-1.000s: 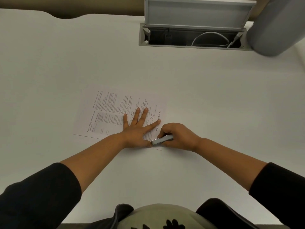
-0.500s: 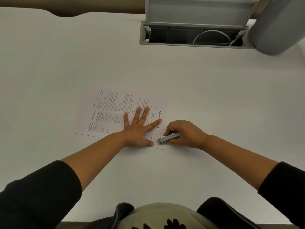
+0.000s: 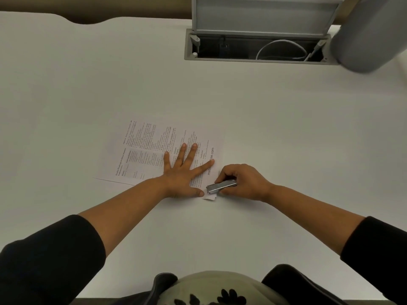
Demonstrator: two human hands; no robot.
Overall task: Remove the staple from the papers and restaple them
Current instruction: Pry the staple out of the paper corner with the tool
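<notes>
Head view shows two hands on a big white counter [image 3: 286, 133]. The left hand [image 3: 184, 172] lies flat on the papers [image 3: 154, 148] with its fingers spread wide, and it holds nothing. It just presses the printed sheets down. The papers lie under that hand and stretch away to its left. The right hand [image 3: 241, 180] sits just beside the left thumb, at the near right corner of the papers. Its fingers are curled around a small silver stapler [image 3: 221, 186]. The stapler's front end sits on that corner, close to the left thumb tip, and the corner looks a bit lifted. The staple is too small to see. Far past both hands, an open cable box [image 3: 257, 49] is set into the counter, with a white cord [image 3: 282, 48] coiled inside. Black sleeves [image 3: 50, 260] cover both arms near the elbows.
</notes>
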